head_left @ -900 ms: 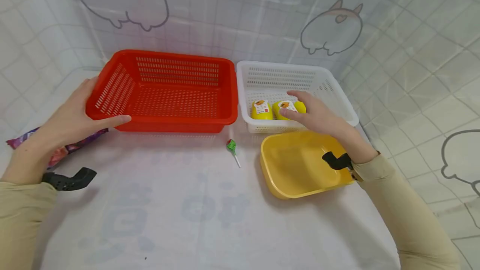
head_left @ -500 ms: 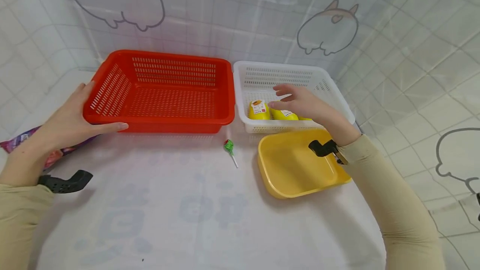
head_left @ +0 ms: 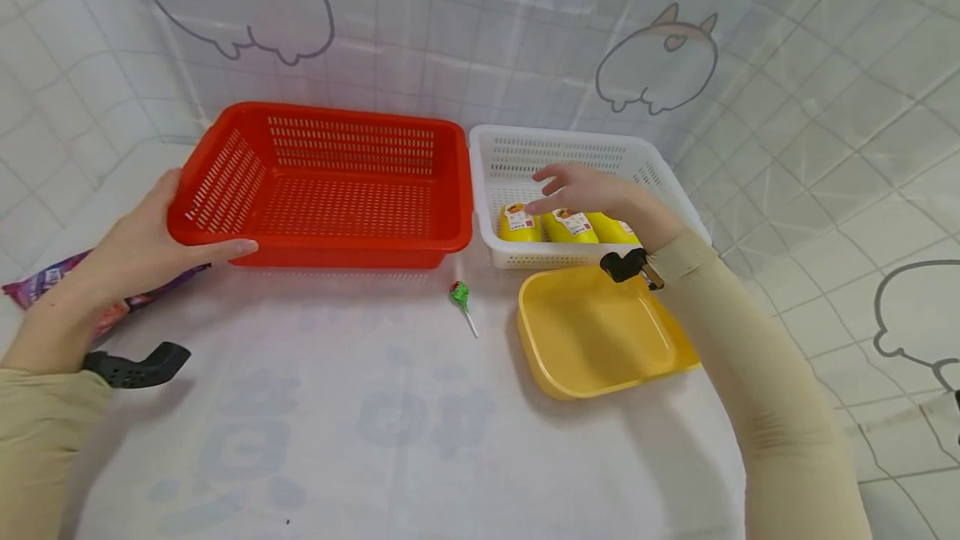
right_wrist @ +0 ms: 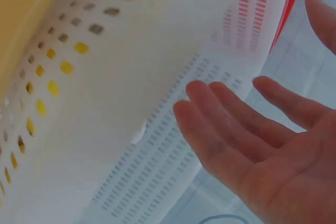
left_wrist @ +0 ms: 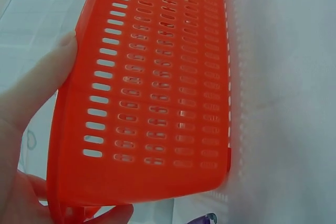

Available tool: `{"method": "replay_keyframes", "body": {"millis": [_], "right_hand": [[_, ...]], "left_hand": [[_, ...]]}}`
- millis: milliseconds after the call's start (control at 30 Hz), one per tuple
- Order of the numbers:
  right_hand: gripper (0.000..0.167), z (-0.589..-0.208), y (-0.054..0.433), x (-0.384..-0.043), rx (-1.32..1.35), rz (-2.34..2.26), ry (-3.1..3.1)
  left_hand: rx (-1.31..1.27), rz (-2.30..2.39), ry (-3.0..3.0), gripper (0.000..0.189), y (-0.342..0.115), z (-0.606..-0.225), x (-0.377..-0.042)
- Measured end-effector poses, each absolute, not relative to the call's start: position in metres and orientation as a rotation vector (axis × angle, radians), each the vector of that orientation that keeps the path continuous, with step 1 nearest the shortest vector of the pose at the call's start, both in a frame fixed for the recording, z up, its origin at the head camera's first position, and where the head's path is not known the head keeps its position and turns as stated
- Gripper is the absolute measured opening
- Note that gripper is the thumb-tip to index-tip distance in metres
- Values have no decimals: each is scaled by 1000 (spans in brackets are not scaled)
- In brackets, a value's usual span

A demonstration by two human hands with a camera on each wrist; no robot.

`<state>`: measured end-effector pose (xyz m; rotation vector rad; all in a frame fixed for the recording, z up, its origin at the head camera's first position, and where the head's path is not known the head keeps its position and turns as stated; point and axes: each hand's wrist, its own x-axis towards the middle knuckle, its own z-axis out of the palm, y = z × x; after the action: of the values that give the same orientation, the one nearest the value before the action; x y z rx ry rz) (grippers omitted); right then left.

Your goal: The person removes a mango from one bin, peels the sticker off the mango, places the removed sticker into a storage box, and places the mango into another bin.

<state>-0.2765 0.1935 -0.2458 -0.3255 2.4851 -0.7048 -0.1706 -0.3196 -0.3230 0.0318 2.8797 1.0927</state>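
Observation:
My left hand (head_left: 138,252) grips the near left corner of a red plastic basket (head_left: 352,255). In the left wrist view its thumb lies on the rim and other fingers come round the basket's end. My right hand (head_left: 581,188) hovers over a white plastic basket (head_left: 517,144), fingers spread and slightly bent. It holds nothing, as the right wrist view confirms. Below it in the white basket lie three yellow, rounded packages with labels: the left one (head_left: 519,225), the middle one (head_left: 572,227) and the right one (head_left: 611,228).
A yellow tub (head_left: 592,340) stands in front of the white basket. A green-wrapped lollipop (head_left: 460,295) lies on the white tablecloth (head_left: 322,407). Behind my left wrist is a purple packet (head_left: 56,275), partly hidden. A patterned curtain (head_left: 390,23) hangs behind the baskets.
My right hand has moved left and slightly up over the white basket, uncovering the yellow packages. The left hand stays on the red basket.

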Motion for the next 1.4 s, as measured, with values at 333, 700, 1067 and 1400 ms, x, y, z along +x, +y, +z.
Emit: {"method": "replay_keyframes", "body": {"millis": [333,700,1067,1400], "right_hand": [[74,-244,186,-296,-357,-651,2398],[83,-251,186,-322,-375,-573,2320],[82,-256,186,-337,-409,-570,2250],[88,-262,183,-342,-369,-487,2218]], "left_hand": [[30,1121,2857,109,-320,-322,-168],[-9,1161,2826,112,-315,-321,-165],[-23,1152,2854,116,-312,-321,-164],[-28,1177,2837,113,-313,-321,-162]]}}
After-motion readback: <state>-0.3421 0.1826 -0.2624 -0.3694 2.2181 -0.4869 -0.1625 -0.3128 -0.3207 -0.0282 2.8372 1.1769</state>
